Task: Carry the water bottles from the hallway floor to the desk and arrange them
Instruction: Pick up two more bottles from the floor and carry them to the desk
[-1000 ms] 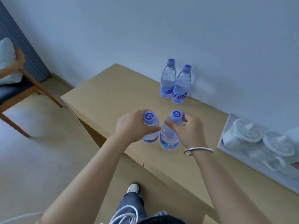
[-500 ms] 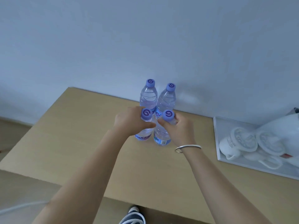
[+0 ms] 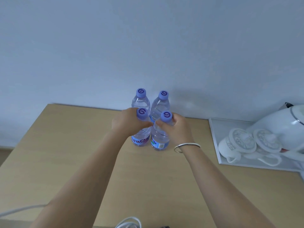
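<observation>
Two clear water bottles with purple caps stand side by side at the back of the wooden desk point(image 3: 69, 145), against the wall: the back left bottle point(image 3: 140, 102) and the back right bottle point(image 3: 161, 104). Directly in front of them are two more of the same kind. My left hand point(image 3: 130, 123) grips the front left bottle point(image 3: 141, 139) around its neck. My right hand point(image 3: 176, 129) grips the front right bottle point(image 3: 159, 140) the same way. Both front bottles are upright with their bases at the desk top. A silver bangle sits on my right wrist.
A white tray point(image 3: 215, 145) at the right of the desk holds two upturned white cups point(image 3: 236, 143) and a white kettle point(image 3: 279, 124). The pale wall runs along the desk's back edge. A white cable point(image 3: 128, 223) shows at the bottom edge.
Both hands have carried their bottles from the desk's front edge toward the wall and lowered them just in front of the two standing bottles. The view has moved closer to the desk.
</observation>
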The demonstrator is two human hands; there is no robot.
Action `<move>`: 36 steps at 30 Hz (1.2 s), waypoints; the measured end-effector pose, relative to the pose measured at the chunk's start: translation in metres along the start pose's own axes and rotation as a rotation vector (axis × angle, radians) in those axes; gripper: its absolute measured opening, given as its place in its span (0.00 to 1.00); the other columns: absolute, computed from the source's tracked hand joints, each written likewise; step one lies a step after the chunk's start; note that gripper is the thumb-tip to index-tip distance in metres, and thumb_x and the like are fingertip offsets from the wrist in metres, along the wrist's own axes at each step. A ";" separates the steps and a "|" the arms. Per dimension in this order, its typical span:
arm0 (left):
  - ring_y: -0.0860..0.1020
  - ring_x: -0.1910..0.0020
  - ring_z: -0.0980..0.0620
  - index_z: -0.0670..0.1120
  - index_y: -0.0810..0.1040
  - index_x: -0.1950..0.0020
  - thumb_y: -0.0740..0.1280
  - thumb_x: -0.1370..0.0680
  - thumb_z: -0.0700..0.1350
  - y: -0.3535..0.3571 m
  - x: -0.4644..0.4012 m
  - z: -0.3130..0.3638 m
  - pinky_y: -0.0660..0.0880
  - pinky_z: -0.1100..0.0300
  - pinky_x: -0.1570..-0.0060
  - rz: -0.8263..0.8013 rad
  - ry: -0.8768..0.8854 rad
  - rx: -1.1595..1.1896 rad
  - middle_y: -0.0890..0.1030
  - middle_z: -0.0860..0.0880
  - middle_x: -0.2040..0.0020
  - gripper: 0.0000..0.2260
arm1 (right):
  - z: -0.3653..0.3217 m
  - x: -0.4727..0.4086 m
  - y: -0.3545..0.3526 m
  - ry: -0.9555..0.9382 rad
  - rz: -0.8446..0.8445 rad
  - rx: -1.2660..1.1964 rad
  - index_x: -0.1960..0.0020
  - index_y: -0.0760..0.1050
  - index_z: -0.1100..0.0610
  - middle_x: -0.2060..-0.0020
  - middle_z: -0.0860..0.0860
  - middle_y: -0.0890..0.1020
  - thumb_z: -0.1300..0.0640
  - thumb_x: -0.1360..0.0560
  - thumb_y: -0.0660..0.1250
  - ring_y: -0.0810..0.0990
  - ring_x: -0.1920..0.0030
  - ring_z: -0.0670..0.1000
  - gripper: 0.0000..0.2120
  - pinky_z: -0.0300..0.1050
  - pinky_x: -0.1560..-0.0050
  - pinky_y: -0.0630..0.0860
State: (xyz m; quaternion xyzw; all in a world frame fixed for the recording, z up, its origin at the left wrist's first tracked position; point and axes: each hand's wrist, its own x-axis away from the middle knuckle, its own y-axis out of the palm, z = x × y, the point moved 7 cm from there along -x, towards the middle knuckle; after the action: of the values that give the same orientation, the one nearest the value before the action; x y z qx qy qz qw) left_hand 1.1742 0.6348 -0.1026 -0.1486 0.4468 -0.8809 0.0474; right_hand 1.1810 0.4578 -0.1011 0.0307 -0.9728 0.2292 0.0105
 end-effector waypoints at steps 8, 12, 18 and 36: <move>0.78 0.56 0.48 0.51 0.71 0.47 0.70 0.33 0.55 0.019 0.007 -0.013 0.75 0.55 0.60 0.095 0.014 0.211 0.77 0.51 0.56 0.19 | 0.003 0.004 0.000 0.028 -0.092 -0.047 0.52 0.74 0.54 0.58 0.47 0.80 0.53 0.33 0.73 0.77 0.58 0.45 0.13 0.37 0.57 0.72; 0.74 0.41 0.39 0.44 0.56 0.30 0.72 0.36 0.47 0.051 0.017 -0.030 0.75 0.40 0.46 0.043 -0.106 0.407 0.70 0.41 0.36 0.39 | 0.002 0.010 -0.009 -0.033 -0.088 0.018 0.44 0.73 0.51 0.55 0.39 0.76 0.52 0.33 0.74 0.73 0.57 0.33 0.19 0.25 0.59 0.67; 0.75 0.60 0.46 0.43 0.67 0.48 0.69 0.34 0.53 0.081 0.036 -0.024 0.74 0.54 0.58 -0.096 -0.178 0.284 0.74 0.47 0.57 0.22 | 0.024 0.037 -0.049 0.024 0.001 0.120 0.37 0.72 0.56 0.39 0.51 0.77 0.53 0.28 0.69 0.75 0.39 0.49 0.21 0.41 0.40 0.69; 0.76 0.44 0.51 0.48 0.76 0.39 0.64 0.25 0.55 0.262 0.260 0.249 0.72 0.56 0.45 -0.527 0.646 -0.175 0.79 0.52 0.43 0.18 | 0.154 0.299 -0.312 0.339 0.503 0.088 0.43 0.76 0.55 0.52 0.45 0.77 0.55 0.26 0.66 0.76 0.51 0.45 0.12 0.34 0.52 0.68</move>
State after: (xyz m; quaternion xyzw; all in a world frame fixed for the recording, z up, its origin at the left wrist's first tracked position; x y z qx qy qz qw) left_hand 0.9894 0.2295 -0.1167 0.0225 0.4583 -0.8230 -0.3347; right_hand 0.9019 0.0938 -0.0899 -0.2493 -0.9235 0.2683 0.1143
